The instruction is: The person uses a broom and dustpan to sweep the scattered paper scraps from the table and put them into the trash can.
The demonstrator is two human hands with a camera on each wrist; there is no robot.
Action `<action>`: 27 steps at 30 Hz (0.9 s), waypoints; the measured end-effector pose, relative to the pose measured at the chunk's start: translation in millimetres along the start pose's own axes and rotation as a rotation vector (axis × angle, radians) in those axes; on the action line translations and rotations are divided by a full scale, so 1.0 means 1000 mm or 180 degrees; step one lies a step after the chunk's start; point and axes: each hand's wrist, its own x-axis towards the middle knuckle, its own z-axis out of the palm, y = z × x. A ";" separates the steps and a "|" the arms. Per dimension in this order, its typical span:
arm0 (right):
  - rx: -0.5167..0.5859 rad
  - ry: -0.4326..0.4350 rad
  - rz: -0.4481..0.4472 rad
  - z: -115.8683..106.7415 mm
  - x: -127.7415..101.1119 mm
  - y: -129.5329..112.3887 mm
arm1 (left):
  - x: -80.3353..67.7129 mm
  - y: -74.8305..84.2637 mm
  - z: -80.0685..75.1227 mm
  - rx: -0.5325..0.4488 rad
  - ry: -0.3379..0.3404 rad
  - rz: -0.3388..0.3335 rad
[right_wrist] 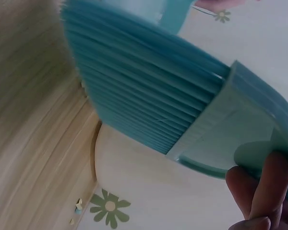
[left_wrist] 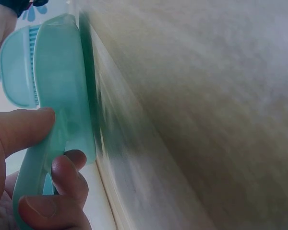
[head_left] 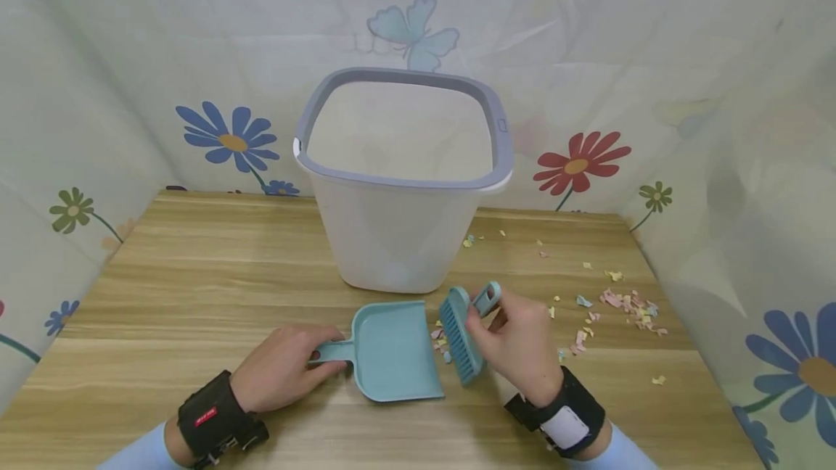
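Head view: ridged plastic brush (head_left: 461,336) beside smooth scoop-shaped dustpan (head_left: 395,351).

No legible text anywhere

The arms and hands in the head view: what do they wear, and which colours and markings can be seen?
Both hands, the left hand and the right hand, are bare. Each forearm has a light blue sleeve. Each wrist carries a black strap: the left strap shows a small red label, the right strap a white panel.
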 end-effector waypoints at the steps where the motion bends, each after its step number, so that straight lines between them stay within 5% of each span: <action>1: 0.0041 0.0033 0.0047 -0.002 0.000 0.001 | 0.000 0.000 -0.001 0.0004 0.0008 0.0001; 7: -0.0163 0.0083 0.0289 -0.017 -0.001 0.011 | 0.000 0.001 -0.002 0.0013 0.0015 -0.0017; 15: -0.0558 -0.0052 0.0041 -0.010 -0.003 0.009 | 0.000 0.001 -0.002 -0.0044 0.0020 -0.0020; 27: 0.0124 -0.0263 0.0095 0.021 0.006 -0.021 | -0.001 0.001 -0.003 -0.0028 0.0063 -0.0035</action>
